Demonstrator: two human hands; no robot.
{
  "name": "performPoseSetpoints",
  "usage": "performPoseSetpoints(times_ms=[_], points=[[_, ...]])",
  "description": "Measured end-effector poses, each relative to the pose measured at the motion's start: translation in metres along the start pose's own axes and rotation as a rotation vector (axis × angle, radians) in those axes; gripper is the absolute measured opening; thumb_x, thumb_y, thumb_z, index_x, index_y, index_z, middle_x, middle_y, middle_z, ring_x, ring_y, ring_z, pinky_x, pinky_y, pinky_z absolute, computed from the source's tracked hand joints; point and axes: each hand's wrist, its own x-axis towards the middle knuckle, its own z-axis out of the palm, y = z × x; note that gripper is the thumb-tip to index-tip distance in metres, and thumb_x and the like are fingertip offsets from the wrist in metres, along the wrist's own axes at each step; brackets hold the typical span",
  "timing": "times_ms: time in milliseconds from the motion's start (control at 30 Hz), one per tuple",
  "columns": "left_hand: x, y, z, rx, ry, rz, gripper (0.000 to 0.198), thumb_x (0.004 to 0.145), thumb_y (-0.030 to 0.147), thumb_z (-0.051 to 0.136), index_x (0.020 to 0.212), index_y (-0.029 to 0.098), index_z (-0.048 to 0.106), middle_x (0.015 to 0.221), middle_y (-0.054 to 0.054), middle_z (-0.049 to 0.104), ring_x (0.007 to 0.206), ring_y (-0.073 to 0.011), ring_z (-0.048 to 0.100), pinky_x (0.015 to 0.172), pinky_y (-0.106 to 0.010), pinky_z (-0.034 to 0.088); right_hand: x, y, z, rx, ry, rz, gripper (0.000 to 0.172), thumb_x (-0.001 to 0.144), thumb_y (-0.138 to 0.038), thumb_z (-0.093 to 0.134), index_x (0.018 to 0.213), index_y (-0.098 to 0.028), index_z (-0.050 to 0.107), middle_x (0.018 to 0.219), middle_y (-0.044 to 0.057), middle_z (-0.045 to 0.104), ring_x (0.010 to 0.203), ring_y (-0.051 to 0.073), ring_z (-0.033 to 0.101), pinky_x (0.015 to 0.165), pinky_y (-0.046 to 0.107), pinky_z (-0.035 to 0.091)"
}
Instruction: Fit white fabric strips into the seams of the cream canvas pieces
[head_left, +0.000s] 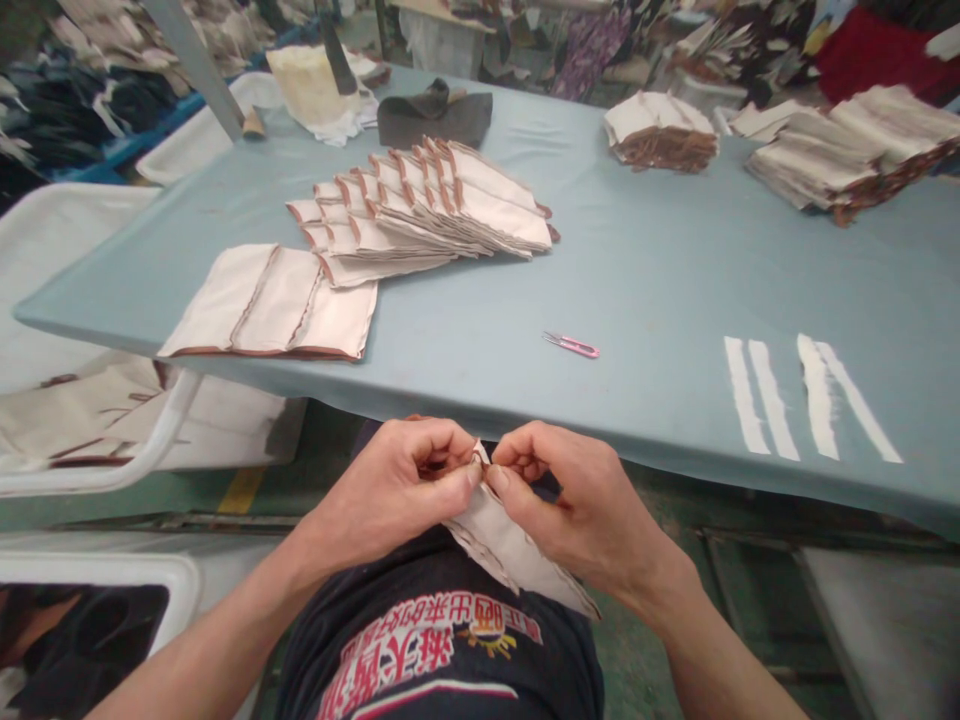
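Note:
Close to my body, in front of the table edge, I hold a cream fabric piece (517,550) with brown edging. My left hand (420,470) pinches one corner of it between thumb and fingers. Right beside it, my right hand (555,480) pinches the same corner, the thumbs almost meeting. The rest of the cloth hangs down over my dark shirt, partly hidden behind my right hand. On the table beyond lies a pair of pink-handled thread snips (572,345). A flat sewn cream piece with brown seams (277,300) rests at the front left of the table.
A fanned stack of cream pieces (442,200) lies mid-table. More stacks (660,130) stand at the back right. White fabric strips (780,400) lie on the right. A dark cloth (435,115) is at the back. White bins (172,430) flank the blue-covered table (652,270) on the left.

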Motion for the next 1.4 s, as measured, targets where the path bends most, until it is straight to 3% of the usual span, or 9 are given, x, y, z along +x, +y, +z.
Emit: performPoseSetpoints(times_ms=[167,367,533,733,800,900,1000,1233,1400], points=[[0.001,0.005,0.003,0.186,0.041,0.113,0.019,0.081,0.019,0.053,0.063,0.017,0.055,0.066,0.002,0.054,0.061,-0.0105,0.046,0.057,-0.024,0.032,0.003,-0.007,-0.010,-0.079,-0.044,-0.071,0.014,0.091,-0.013,0.061,0.079,-0.020,0.064,0.070,-0.001,0.069,0.063,0.013,0.062,0.061,0.025,0.043],[0.000,0.005,0.002,0.127,-0.004,0.064,0.018,0.080,0.019,0.054,0.062,0.018,0.049,0.076,0.000,0.060,0.070,-0.0130,0.052,0.061,-0.025,0.037,0.007,-0.011,-0.012,-0.036,-0.152,0.067,0.010,0.088,-0.012,0.062,0.083,-0.021,0.066,0.073,-0.001,0.071,0.064,0.013,0.063,0.059,0.024,0.044],[0.001,0.005,0.002,0.191,0.021,0.093,0.021,0.080,0.020,0.053,0.060,0.018,0.049,0.077,-0.002,0.065,0.069,-0.0134,0.055,0.060,-0.025,0.038,0.010,-0.010,-0.010,-0.133,-0.155,0.049,0.012,0.083,-0.010,0.061,0.080,-0.021,0.063,0.066,-0.003,0.066,0.057,0.012,0.057,0.056,0.024,0.037],[0.002,-0.007,0.006,0.306,0.049,0.151,0.013,0.082,0.015,0.055,0.073,0.017,0.063,0.073,0.000,0.069,0.068,-0.0140,0.060,0.064,-0.026,0.043,0.011,-0.005,-0.003,-0.311,-0.207,0.016,0.009,0.082,-0.011,0.058,0.080,-0.020,0.060,0.062,-0.002,0.061,0.056,0.014,0.054,0.056,0.027,0.030],[0.001,-0.013,0.008,0.359,0.109,0.210,0.010,0.085,0.015,0.058,0.084,0.016,0.067,0.081,-0.002,0.073,0.075,-0.0159,0.065,0.071,-0.028,0.047,0.010,-0.001,0.000,-0.236,-0.216,0.079,0.010,0.082,-0.012,0.058,0.079,-0.021,0.057,0.059,-0.004,0.058,0.053,0.013,0.051,0.055,0.026,0.029],[-0.001,-0.019,0.013,0.550,0.298,0.323,0.005,0.087,0.019,0.063,0.089,0.016,0.066,0.090,-0.007,0.074,0.087,-0.0223,0.067,0.082,-0.035,0.049,0.008,0.007,0.006,-0.105,-0.168,0.202,0.010,0.081,-0.013,0.057,0.077,-0.022,0.055,0.058,-0.006,0.057,0.050,0.011,0.049,0.054,0.025,0.031],[-0.004,-0.023,0.020,0.669,0.401,0.389,0.010,0.092,0.022,0.063,0.085,0.016,0.064,0.086,-0.008,0.074,0.083,-0.0231,0.068,0.078,-0.035,0.049,0.005,0.012,0.010,0.006,-0.111,0.289,0.008,0.082,-0.017,0.056,0.077,-0.022,0.056,0.061,-0.004,0.058,0.051,0.012,0.051,0.052,0.024,0.034],[-0.006,-0.023,0.032,0.528,0.361,0.378,0.014,0.092,0.011,0.060,0.082,0.015,0.070,0.073,-0.001,0.073,0.059,-0.0126,0.062,0.057,-0.025,0.042,0.002,0.009,0.008,0.081,-0.029,0.290,0.009,0.082,-0.023,0.056,0.075,-0.020,0.060,0.062,-0.003,0.062,0.054,0.013,0.055,0.052,0.024,0.040],[-0.004,-0.019,0.037,0.400,0.347,0.333,0.015,0.091,0.009,0.060,0.086,0.014,0.074,0.068,0.002,0.071,0.056,-0.0101,0.060,0.056,-0.022,0.041,-0.001,0.005,0.000,0.087,-0.060,0.290,0.011,0.085,-0.024,0.057,0.077,-0.019,0.063,0.065,-0.002,0.065,0.055,0.013,0.058,0.053,0.024,0.043]])
